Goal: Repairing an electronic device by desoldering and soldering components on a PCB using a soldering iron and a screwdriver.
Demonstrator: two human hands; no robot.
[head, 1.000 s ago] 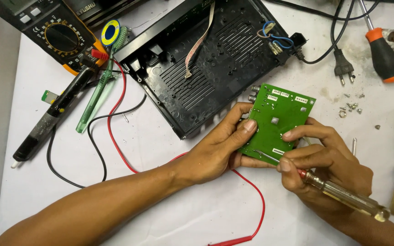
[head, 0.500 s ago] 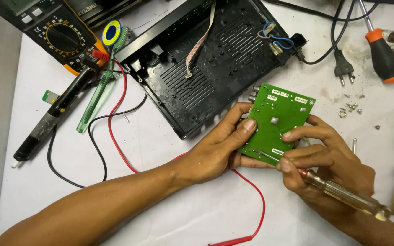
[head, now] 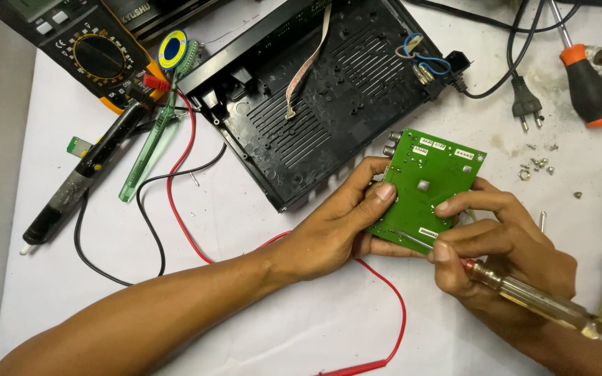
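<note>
Nothing has shifted since the earlier frames — both hands keep their hold. One green circuit board (head: 432, 186) sits at centre-right, the left hand (head: 343, 226) closed on its 9 o'clock edge. One screwdriver (head: 524, 296) is clasped in the right hand (head: 506, 251) — shaft pointing 10 o'clock onto the board's lower edge.

Almost nothing has moved. The right hand (head: 506, 251) has tipped the screwdriver (head: 524, 296) a tiny bit, so its metal tip sits slightly lower on the green board (head: 430, 184) (a very small shift, hard to see).
</note>
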